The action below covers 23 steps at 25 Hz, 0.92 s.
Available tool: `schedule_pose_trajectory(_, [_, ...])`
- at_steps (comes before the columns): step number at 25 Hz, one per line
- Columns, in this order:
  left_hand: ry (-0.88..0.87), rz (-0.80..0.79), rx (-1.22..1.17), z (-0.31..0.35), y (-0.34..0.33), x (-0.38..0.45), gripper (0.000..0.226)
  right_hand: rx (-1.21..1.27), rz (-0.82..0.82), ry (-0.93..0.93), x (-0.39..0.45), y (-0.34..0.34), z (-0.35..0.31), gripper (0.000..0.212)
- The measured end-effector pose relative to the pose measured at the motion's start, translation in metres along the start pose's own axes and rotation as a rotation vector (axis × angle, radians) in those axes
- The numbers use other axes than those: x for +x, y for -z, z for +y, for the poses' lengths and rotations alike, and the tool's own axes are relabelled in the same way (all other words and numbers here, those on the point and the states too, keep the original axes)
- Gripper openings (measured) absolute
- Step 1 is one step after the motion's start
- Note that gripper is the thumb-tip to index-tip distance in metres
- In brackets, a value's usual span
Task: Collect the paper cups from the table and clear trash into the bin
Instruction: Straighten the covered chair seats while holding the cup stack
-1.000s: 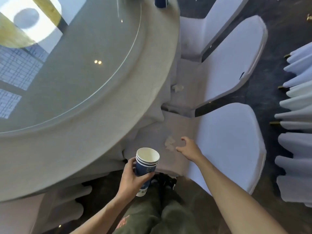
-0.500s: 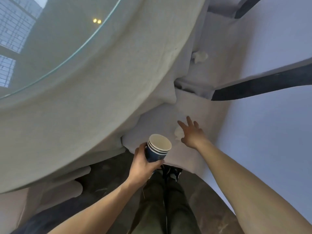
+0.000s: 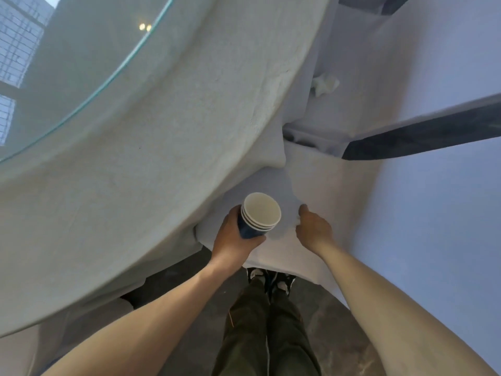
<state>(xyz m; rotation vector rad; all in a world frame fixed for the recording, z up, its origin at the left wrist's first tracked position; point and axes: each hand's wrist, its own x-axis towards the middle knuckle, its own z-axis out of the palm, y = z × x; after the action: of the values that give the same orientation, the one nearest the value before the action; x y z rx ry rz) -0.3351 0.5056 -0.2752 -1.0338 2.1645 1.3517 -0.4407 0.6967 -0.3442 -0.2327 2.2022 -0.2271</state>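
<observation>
White cloth covered the seat [image 3: 320, 185] where the right hand [image 3: 314, 232] lay, knuckles up, fingers curled down onto the fabric; a small pale bit showed at the fingertips [image 3: 299, 221], probably a tissue scrap, though whether the grip had closed on it or only pressed beside it could not be told. The left hand [image 3: 233, 240] held the cups [image 3: 260, 215], a nested blue stack with three white rims showing, fingers and thumb wrapped round the lower wall, mouth tilted up and toward the right hand, just beside it and above the seat's near edge. A second crumpled tissue [image 3: 324, 85] lay on the next seat, well apart, close under the hanging cloth of the tabletop [image 3: 189, 118]. The step in hand looked like picking trash off the seat, and the neat way to do it was to pinch the scrap itself, not the loose cover, since soft fabric would bunch and lift with it. Dropping the scrap straight into the top cup would free the right hand for the farther tissue. The stack needed a firm but gentle squeeze, as thin paper walls would buckle, and it wanted keeping upright in case of dregs. No bin was in view, so carrying everything in one stack seemed sensible.
</observation>
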Motion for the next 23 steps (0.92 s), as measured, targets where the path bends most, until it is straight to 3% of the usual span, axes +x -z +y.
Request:
schedule_pose_trajectory(6, [-0.146,-0.005,0.028,0.071,0.04,-0.052,0.073,0.436,0.373,0.052,-0.089,0.129,-0.047,0.015])
schedule_pose_trajectory(10, [-0.271,-0.002,-0.02,0.128,0.057,-0.089,0.077,0.568,0.543,0.155,-0.17,0.206,-0.076,0.021])
schedule_pose_trajectory(14, [-0.373,0.042,-0.078,0.171,0.059,-0.116,0.077,0.527,0.558,0.25,-0.226,0.234,-0.088,0.028])
schedule_pose_trajectory(19, [-0.44,0.123,-0.084,0.201,0.044,-0.151,0.073,0.305,0.471,0.441,-0.269,0.258,-0.06,0.038])
schedule_pose_trajectory(23, [-0.457,0.245,-0.142,0.223,0.009,-0.199,0.074,0.221,0.392,0.584,-0.31,0.28,-0.011,0.03])
